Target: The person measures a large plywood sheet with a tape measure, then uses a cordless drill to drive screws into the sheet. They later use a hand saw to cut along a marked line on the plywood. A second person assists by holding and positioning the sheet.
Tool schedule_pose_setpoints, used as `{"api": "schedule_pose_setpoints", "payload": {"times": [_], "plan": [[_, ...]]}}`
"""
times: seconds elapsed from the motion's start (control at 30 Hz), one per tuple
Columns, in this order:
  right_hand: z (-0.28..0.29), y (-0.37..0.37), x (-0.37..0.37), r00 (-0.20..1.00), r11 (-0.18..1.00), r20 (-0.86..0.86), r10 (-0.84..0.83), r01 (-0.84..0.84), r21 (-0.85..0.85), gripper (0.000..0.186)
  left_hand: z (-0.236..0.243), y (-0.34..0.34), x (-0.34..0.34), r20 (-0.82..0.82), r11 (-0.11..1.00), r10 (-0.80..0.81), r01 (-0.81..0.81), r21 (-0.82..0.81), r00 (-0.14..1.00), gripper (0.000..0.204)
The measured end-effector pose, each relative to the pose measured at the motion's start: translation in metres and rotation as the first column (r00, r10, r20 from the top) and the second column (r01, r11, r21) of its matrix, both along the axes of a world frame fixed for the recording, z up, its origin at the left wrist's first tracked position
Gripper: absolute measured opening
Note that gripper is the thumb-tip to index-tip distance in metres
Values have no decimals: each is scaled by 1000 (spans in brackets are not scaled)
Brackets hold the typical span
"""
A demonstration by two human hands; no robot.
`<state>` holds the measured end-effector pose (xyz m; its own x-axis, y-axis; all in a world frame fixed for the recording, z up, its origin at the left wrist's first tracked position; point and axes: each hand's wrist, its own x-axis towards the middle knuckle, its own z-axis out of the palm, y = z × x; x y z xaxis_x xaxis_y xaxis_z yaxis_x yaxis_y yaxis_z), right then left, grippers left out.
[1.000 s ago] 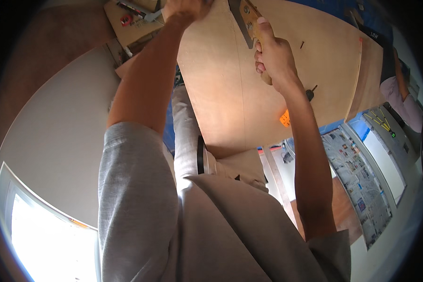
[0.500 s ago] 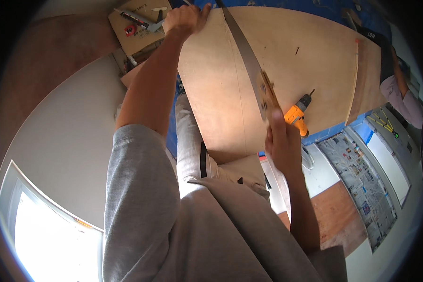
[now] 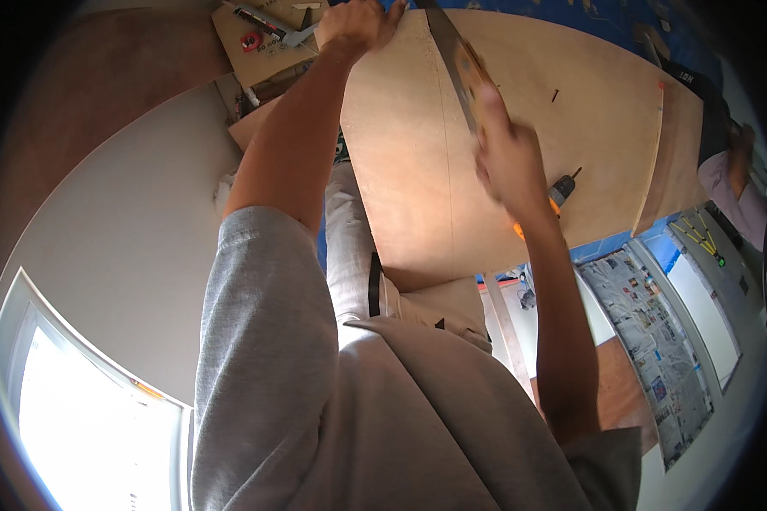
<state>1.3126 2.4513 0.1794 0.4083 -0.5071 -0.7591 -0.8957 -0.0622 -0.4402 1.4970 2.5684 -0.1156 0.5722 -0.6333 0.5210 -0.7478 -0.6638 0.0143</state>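
Note:
A large plywood sheet (image 3: 400, 145) with a thin line drawn along it lies before me, my leg beside its left edge. My right hand (image 3: 510, 153) is closed round the wooden handle of a handsaw (image 3: 449, 53). Its blade slants across the sheet's far edge close to that line, and the far end of the blade leaves the top of the view. My left hand (image 3: 358, 27) grips the sheet's far left corner, left of the blade, its thumb stretched toward the saw. An orange and black cordless drill (image 3: 562, 189) lies on the sheet, partly covered by my right forearm.
A screw (image 3: 556, 95) lies on the sheet. Far left, a cardboard piece (image 3: 256, 64) carries a red tape measure (image 3: 250, 40) and a sealant tube. Another person's arm (image 3: 729, 175) shows at the far right, near a yellow folding rule (image 3: 703, 234). Newspaper (image 3: 648, 328) covers a panel at right.
My right hand has pushed the handsaw away from me along the sheet, and more of the blade is out of view. My left hand keeps its grip on the corner. The view has shifted slightly.

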Motion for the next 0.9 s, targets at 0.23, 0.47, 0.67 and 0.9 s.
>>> {"api": "schedule_pose_setpoints", "payload": {"times": [0.23,0.47,0.67,0.9], "plan": [[68,10,-118,979,973,61,-195,185,135,64,74,-13,4,-782,930,352,-95,356,513,73],[-66,-14,30,987,991,116,113,-105,-79,73,103,-19,7,-787,911,388,-69,407,480,75],[-82,-16,37,982,999,188,21,-14,-39,69,96,-18,4,-699,916,383,-154,369,604,60],[47,28,-114,993,995,65,-95,93,27,68,108,-16,4,-783,913,382,-69,403,490,75]]}}
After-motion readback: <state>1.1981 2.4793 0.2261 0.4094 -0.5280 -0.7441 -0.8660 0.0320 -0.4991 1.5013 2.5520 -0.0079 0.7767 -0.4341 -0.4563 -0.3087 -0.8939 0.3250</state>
